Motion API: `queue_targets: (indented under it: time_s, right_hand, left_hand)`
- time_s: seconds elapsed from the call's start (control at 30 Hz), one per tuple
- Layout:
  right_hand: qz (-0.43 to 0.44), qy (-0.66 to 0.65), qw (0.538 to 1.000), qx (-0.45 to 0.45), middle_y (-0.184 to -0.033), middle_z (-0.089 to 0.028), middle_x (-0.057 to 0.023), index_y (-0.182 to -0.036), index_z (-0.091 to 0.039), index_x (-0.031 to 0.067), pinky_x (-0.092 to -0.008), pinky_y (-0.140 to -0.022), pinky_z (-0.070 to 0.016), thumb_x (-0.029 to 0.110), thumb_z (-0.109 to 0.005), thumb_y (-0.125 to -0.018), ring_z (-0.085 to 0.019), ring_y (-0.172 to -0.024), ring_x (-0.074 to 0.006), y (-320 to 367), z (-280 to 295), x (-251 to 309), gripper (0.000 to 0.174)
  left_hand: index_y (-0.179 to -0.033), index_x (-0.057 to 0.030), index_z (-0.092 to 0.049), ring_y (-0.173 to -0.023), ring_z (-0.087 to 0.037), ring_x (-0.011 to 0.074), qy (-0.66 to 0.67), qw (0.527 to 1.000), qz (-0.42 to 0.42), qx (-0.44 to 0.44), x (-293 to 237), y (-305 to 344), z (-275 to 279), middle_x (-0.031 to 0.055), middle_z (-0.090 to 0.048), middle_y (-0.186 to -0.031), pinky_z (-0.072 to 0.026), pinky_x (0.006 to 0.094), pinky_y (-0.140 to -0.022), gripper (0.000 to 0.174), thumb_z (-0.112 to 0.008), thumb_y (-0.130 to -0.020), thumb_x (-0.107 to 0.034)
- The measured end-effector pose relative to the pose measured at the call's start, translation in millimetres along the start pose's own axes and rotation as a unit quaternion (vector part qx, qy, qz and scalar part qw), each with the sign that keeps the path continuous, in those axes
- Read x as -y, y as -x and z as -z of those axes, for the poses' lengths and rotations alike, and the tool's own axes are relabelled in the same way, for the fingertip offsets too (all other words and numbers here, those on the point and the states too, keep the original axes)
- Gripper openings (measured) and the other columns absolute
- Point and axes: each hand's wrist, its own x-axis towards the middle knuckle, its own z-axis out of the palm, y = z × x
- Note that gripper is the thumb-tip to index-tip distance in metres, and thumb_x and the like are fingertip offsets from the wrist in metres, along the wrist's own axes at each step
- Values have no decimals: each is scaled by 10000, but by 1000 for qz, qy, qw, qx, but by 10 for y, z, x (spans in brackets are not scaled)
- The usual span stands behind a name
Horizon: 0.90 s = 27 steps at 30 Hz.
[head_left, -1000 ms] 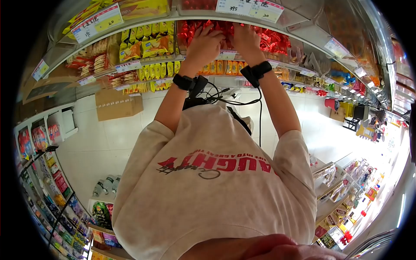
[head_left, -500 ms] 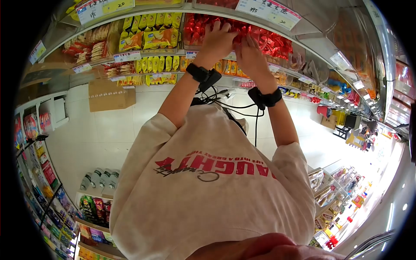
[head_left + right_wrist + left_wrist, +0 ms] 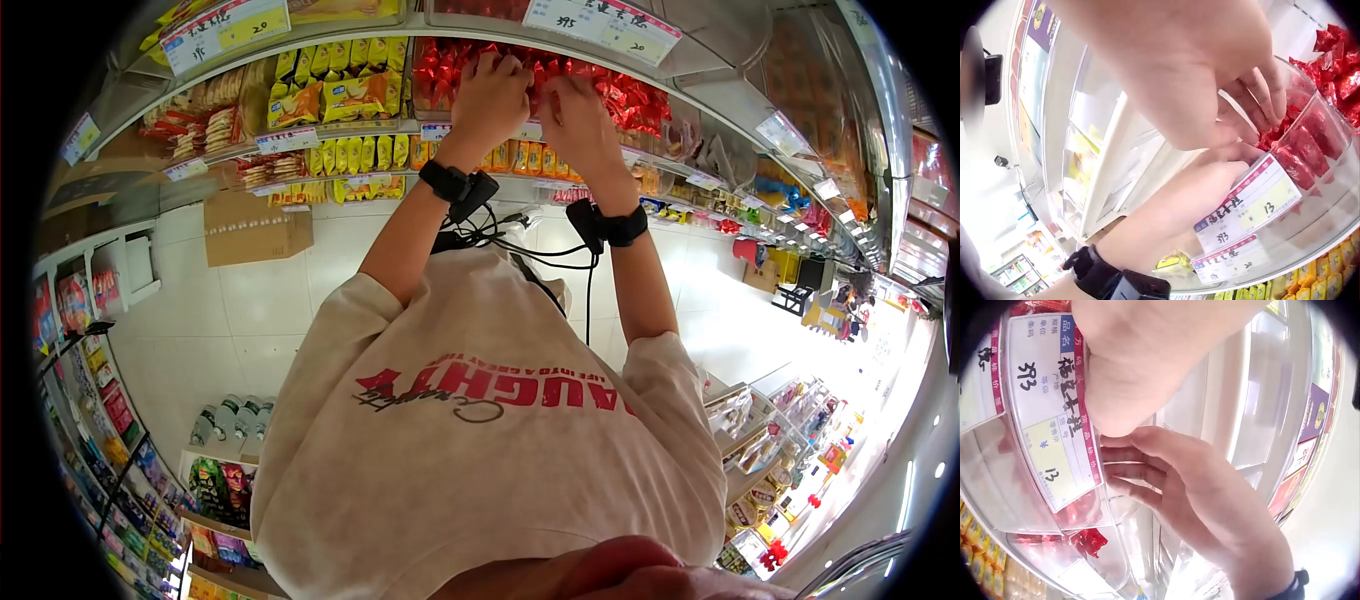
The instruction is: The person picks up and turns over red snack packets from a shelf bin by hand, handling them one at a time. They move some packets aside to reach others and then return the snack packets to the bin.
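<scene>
Both hands reach into a clear bin point(image 3: 1319, 200) of small red foil-wrapped packets point(image 3: 1300, 147). In the head view my left hand point(image 3: 490, 105) lies on the packets with bent fingers, their tips hidden; I cannot tell whether it holds one. Close beside it, my right hand point(image 3: 582, 120) points down into the same bin. The right wrist view shows the right fingers point(image 3: 1260, 94) spaced apart and gently bent, tips at the packets. The left hand point(image 3: 1210, 187) passes under the right one there, at the bin's front edge behind a price tag point(image 3: 1260, 200).
Yellow snack packs point(image 3: 355, 95) fill the bin to the left, with red-and-white wrapped crackers point(image 3: 215, 125) beyond. A shelf edge with a large price tag point(image 3: 600, 30) hangs above the hands. Black cables point(image 3: 500, 235) run from the wrist cameras. A cardboard box point(image 3: 258, 228) stands on the floor.
Both hands stay over the red packets. The left hand's spread fingers are now more bent, and the right hand's fingers have drawn back a little. The head view has shifted slightly.
</scene>
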Motion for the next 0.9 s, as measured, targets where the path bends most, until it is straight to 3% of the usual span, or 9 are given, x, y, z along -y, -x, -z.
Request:
queue_targets:
  time_s: [0.1,0.2,0.4,0.5,0.6,0.7,0.73,0.8,0.9]
  right_hand:
    - [-93,54,981,164,-1150,-646,-258,-1081,-650,10,-522,-799,-537,266,-489,-987,-661,-869,-451,-67,33,19,316]
    - [-80,46,979,184,-1163,-633,-271,-1125,-629,4,-513,-831,-527,260,-477,-984,-652,-949,-439,-81,-157,-149,329]
    - [-31,-43,994,94,-1136,-631,-261,-1159,-593,-4,-507,-895,-494,266,-435,-994,-610,-1048,-455,-63,-281,-253,353]
    - [4,-67,991,115,-1101,-647,-252,-1113,-600,-13,-502,-862,-512,263,-448,-989,-628,-1007,-455,-90,-339,-404,339]
    - [-1,-24,997,69,-1005,-679,-239,-1060,-628,-9,-497,-821,-536,269,-467,-984,-654,-949,-445,-22,-158,-205,330]
    - [-83,73,988,104,-897,-689,-236,-1002,-656,8,-512,-774,-545,285,-495,-977,-666,-898,-442,-79,-61,-148,322]
    - [-76,92,987,111,-877,-686,-240,-993,-659,9,-522,-779,-543,292,-501,-976,-665,-897,-446,-95,-104,-183,325]
    - [-60,129,982,124,-838,-681,-248,-976,-664,10,-543,-790,-539,305,-512,-972,-664,-894,-454,-223,-255,-331,331]
    - [-67,74,981,164,-899,-677,-281,-950,-658,-24,-561,-817,-530,307,-514,-973,-658,-927,-458,-337,-392,-465,361]
  left_hand:
    - [-1122,-166,-713,-1250,-512,266,-23,999,3,32,-6,-17,26,4,-639,-1183,-422,480,-1056,284,-657,-847,-211]
    - [-1171,-158,-700,-1271,-506,274,-28,999,-15,21,11,11,24,17,-632,-1209,-407,479,-1083,333,-668,-847,-228]
    - [-1260,-115,-651,-1275,-508,298,5,999,-23,-23,69,-9,-72,69,-617,-1266,-382,473,-1106,426,-667,-844,-201]
    - [-1184,-105,-675,-1136,-596,300,38,993,-32,-107,39,-71,58,104,-626,-1246,-477,456,-980,343,-660,-850,-181]
    - [-952,-53,-720,-990,-663,319,193,977,73,-46,-128,-84,375,142,-701,-1029,-544,447,-832,192,-657,-845,-199]
    - [-786,-49,-684,-690,-663,357,107,985,83,111,-99,-32,506,156,-682,-781,-523,500,-616,257,-616,-905,-267]
    - [-757,-47,-693,-682,-659,388,70,985,61,145,-34,3,437,175,-659,-693,-522,518,-630,337,-592,-918,-324]
    - [-769,-49,-704,-696,-664,390,56,985,57,154,0,-3,352,181,-670,-719,-529,516,-636,346,-591,-922,-337]
    - [-763,-42,-710,-716,-671,394,66,986,78,134,-64,5,393,186,-672,-721,-538,515,-652,373,-582,-933,-348]
